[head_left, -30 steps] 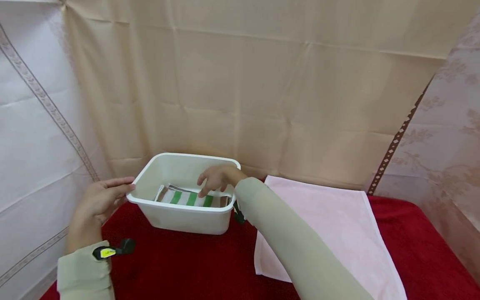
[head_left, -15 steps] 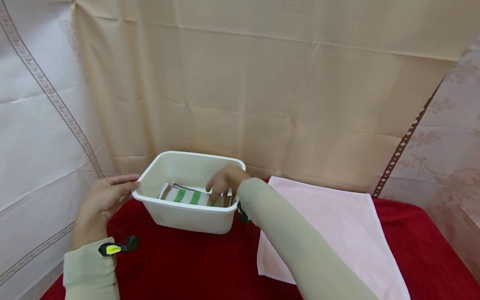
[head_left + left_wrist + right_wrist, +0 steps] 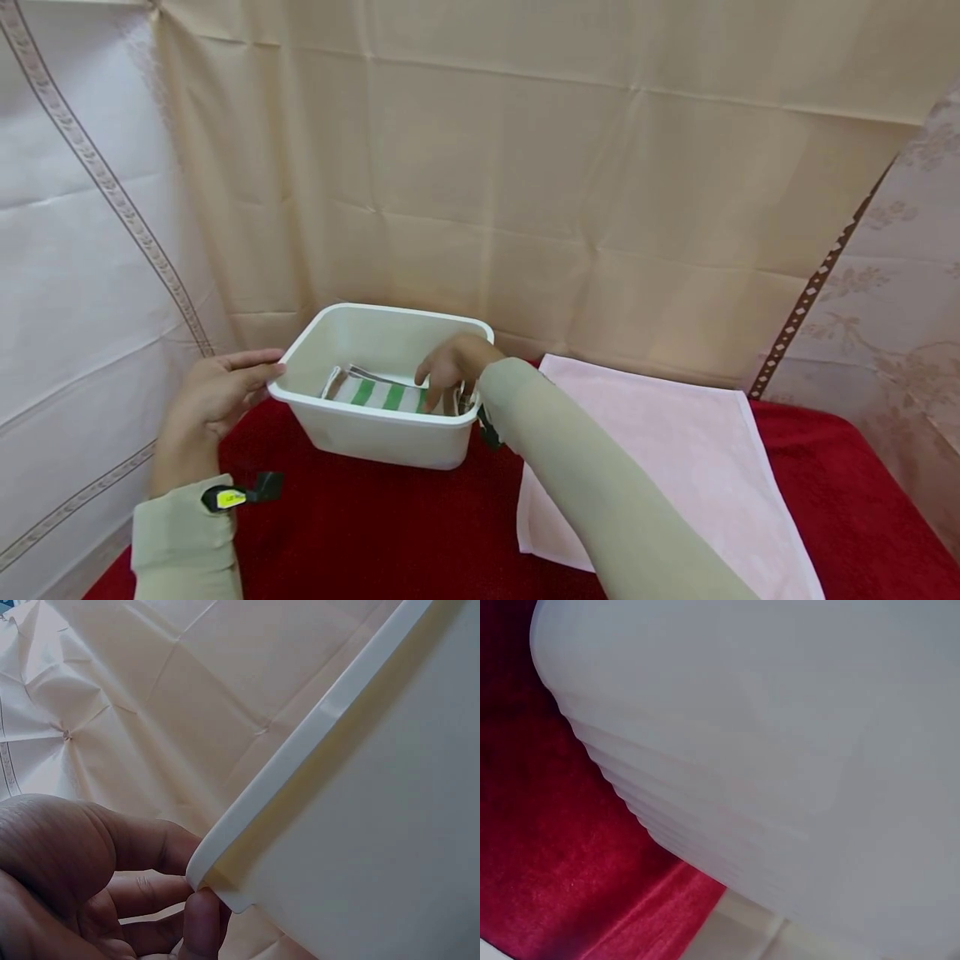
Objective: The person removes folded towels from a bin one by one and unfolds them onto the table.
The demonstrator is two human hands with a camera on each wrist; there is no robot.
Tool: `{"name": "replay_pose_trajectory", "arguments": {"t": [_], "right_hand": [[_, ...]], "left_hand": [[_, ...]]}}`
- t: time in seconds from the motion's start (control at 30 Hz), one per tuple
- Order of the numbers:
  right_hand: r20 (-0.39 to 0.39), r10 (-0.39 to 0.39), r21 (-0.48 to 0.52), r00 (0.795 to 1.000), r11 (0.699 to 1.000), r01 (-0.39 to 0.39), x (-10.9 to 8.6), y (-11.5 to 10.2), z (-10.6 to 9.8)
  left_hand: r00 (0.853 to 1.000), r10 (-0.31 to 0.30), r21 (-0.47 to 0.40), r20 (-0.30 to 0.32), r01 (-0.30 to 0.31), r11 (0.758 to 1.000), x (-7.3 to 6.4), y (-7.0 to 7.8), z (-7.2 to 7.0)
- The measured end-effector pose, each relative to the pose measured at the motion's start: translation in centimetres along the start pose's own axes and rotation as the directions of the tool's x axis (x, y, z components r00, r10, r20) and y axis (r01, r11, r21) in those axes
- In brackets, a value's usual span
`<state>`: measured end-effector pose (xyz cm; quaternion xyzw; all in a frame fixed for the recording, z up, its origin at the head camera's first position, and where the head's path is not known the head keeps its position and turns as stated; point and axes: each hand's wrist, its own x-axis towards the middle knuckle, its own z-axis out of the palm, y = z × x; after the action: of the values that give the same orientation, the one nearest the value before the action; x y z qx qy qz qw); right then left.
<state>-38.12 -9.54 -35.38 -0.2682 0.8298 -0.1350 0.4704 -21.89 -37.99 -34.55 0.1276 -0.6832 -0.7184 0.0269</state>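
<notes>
A white plastic basin stands on the red cloth. My left hand pinches the basin's left rim between thumb and fingers; the left wrist view shows this grip at the rim's corner. Inside on the bottom lies a folded towel with green, white and brown stripes. Over the rim at the right, my right hand reaches down into the basin, its extended fingers touching the towel near its right end. The near wall hides the fingertips in part. In the right wrist view only the basin's outer wall shows, not the hand.
A pink towel lies spread flat to the right of the basin, partly under my right forearm. Red cloth covers the table. A beige curtain hangs close behind, with pale patterned curtains at both sides.
My right hand has moved slightly right and deeper along the striped towel, whose right end now looks more rumpled. The left hand keeps its grip on the rim. The head view has shifted a little.
</notes>
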Motion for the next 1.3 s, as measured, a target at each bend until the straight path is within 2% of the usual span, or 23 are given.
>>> {"name": "replay_pose_trajectory", "arguments": {"t": [0.33,0.47,0.6,0.83,1.3], "right_hand": [[-0.037,-0.049,-0.006,0.998,0.999,0.049,-0.2,0.0,0.0],[-0.057,-0.065,-0.037,0.996,0.997,0.063,-0.3,0.0,-0.1],[-0.104,-0.119,-0.077,0.987,0.991,0.111,-0.3,0.0,-0.3],[-0.143,-0.192,0.013,0.971,0.981,0.196,-0.5,0.0,-0.6],[-0.184,-0.289,0.068,0.939,0.950,0.306,-2.2,-0.9,-1.1]], "left_hand": [[1.000,-0.008,0.022,-0.014,0.008,1.000,-0.2,0.1,0.1],[1.000,-0.013,0.024,-0.017,0.014,1.000,-0.1,0.0,0.1],[1.000,-0.018,0.026,-0.016,0.018,1.000,-0.1,0.0,0.1],[1.000,-0.012,0.030,-0.016,0.012,0.999,0.0,0.0,0.0],[1.000,-0.002,0.039,-0.018,0.003,0.999,-0.1,0.0,0.0]]}}
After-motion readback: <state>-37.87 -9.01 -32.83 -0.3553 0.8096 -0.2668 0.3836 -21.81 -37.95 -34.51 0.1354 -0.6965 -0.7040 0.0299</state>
